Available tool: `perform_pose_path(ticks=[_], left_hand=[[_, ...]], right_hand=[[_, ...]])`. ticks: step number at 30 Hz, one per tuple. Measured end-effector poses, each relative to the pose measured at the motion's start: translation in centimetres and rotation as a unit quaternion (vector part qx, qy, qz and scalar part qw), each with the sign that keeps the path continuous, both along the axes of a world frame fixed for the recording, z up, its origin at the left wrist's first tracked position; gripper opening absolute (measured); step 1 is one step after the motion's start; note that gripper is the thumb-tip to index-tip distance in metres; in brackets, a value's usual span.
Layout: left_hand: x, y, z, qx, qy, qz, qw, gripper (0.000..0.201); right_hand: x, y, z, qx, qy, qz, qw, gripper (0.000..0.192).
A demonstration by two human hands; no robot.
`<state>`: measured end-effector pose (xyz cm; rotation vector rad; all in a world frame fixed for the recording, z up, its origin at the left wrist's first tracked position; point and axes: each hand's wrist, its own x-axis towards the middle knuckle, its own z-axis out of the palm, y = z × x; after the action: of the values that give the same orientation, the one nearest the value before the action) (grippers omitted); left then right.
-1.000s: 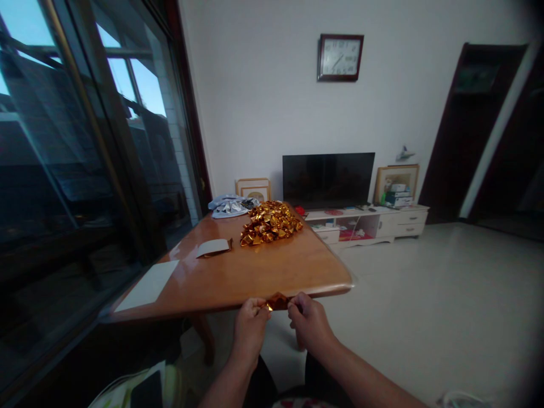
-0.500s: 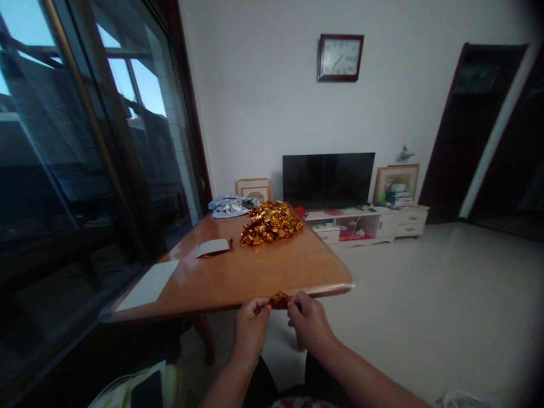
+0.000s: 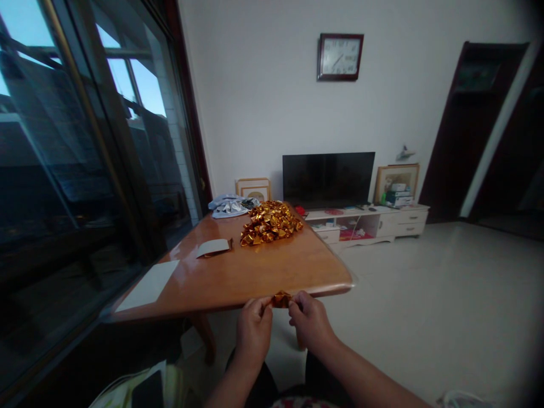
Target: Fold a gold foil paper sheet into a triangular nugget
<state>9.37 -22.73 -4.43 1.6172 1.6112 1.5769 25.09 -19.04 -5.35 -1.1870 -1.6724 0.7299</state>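
Observation:
My left hand (image 3: 254, 327) and my right hand (image 3: 311, 324) pinch a small folded piece of gold foil paper (image 3: 281, 299) between their fingertips, just in front of the near edge of a wooden table (image 3: 255, 272). A heap of several folded gold foil pieces (image 3: 269, 222) lies on the far half of the table. A small sheet with a white face (image 3: 213, 247) lies left of the heap, and a larger white sheet (image 3: 148, 284) lies at the table's near left corner.
A crumpled light cloth or bag (image 3: 230, 205) sits at the table's far end. Glass sliding doors (image 3: 85, 170) run along the left. A TV (image 3: 328, 178) on a low white cabinet (image 3: 369, 222), a wall clock (image 3: 340, 56) and a dark doorway (image 3: 480, 130) stand beyond open floor.
My hands have drawn slightly closer together and risen a little, and the gold piece between them looks more compact. The table and the things on it have not moved.

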Motion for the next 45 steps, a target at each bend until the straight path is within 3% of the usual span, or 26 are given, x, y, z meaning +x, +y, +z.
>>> perform_pose_path(ticks=[9,21,27,36,45], left_hand=[[0.4,0.0,-0.4,-0.014,-0.025,0.019,0.999,0.007],[-0.2,-0.1,0.4,-0.096,-0.153,0.048,0.982,0.013],[0.0,0.0,0.8,-0.092,-0.177,0.042,0.979,0.015],[0.2,-0.2,1.4,-0.08,-0.192,-0.002,0.978,0.028],[0.2,0.0,0.9,-0.038,-0.138,-0.003,0.99,0.019]], right_hand=[[-0.1,0.1,0.0,-0.006,0.006,0.002,1.0,0.02],[0.8,-0.5,0.8,-0.002,0.01,0.011,1.0,0.031],[1.0,-0.8,1.3,0.023,-0.053,0.01,0.998,0.027],[0.9,-0.7,1.3,0.05,-0.066,0.001,0.997,0.022],[0.7,-0.9,1.1,0.072,-0.068,0.012,0.995,0.021]])
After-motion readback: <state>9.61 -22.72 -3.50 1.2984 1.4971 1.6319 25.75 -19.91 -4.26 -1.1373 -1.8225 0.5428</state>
